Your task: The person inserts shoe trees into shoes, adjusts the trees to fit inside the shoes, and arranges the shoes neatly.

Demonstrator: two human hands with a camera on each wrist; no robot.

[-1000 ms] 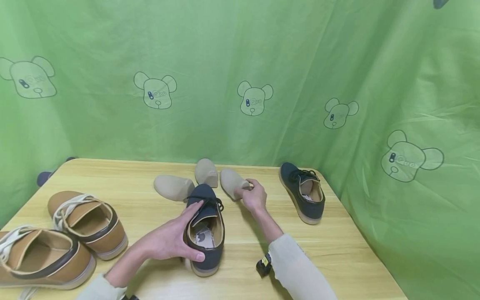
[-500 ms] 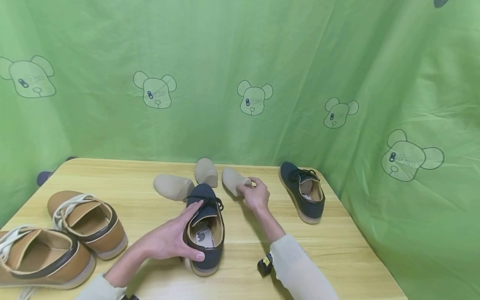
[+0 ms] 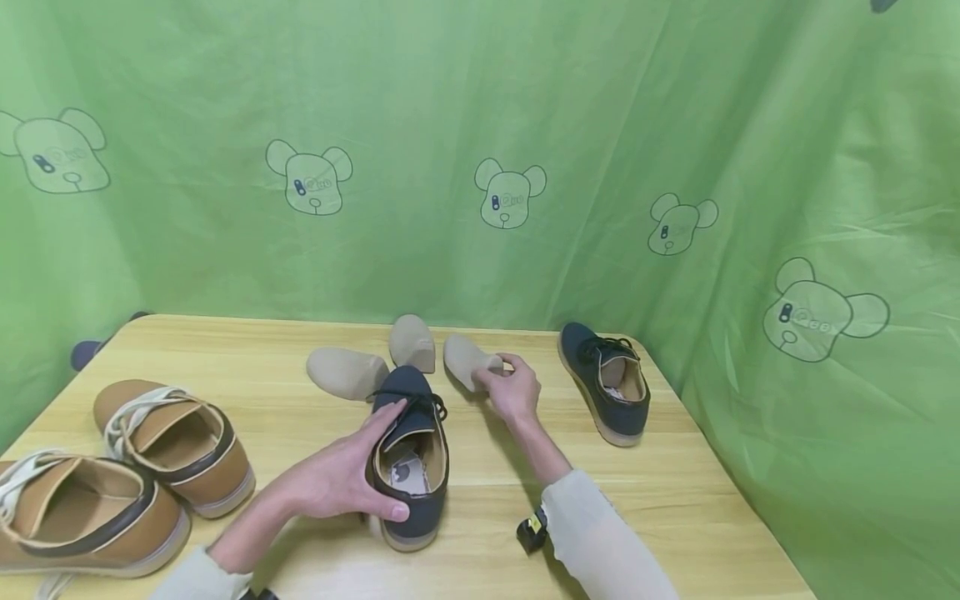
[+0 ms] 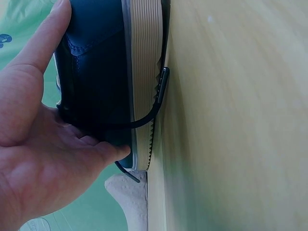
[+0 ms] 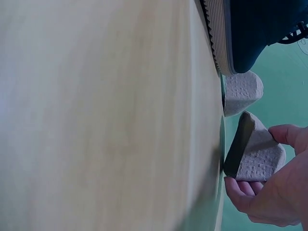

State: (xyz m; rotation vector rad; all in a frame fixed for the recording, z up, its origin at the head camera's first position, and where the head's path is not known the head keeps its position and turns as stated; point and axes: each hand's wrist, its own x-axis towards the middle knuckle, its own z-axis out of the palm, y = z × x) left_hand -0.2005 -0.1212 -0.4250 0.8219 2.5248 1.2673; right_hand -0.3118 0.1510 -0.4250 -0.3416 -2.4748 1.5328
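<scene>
My left hand (image 3: 341, 475) holds a dark navy lace-up shoe (image 3: 407, 379) at mid-table, thumb on its heel and forefinger up by the laces. The shoe's toe points away, its opening faces up, and a white printed insole shows inside. In the right wrist view, my right hand (image 5: 276, 195) grips the hollow heel end of a beige moulded-pulp shoe insert (image 5: 262, 159) between thumb and fingers. That insert lies to the right of the shoe's toe. Two like inserts, one on the left (image 3: 347, 372) and one upright-looking (image 3: 412, 343), rest beyond the toe.
A second navy shoe (image 3: 603, 383) stands at the table's back right. Two tan shoes with white laces, one farther back (image 3: 180, 450) and one nearer (image 3: 90, 521), occupy the left side. Green curtains (image 3: 420, 250) border the wooden table (image 3: 480, 533) behind and on the right.
My right hand and the insert it grips have shifted slightly to the right. My left hand and the navy shoe have stayed in place.
</scene>
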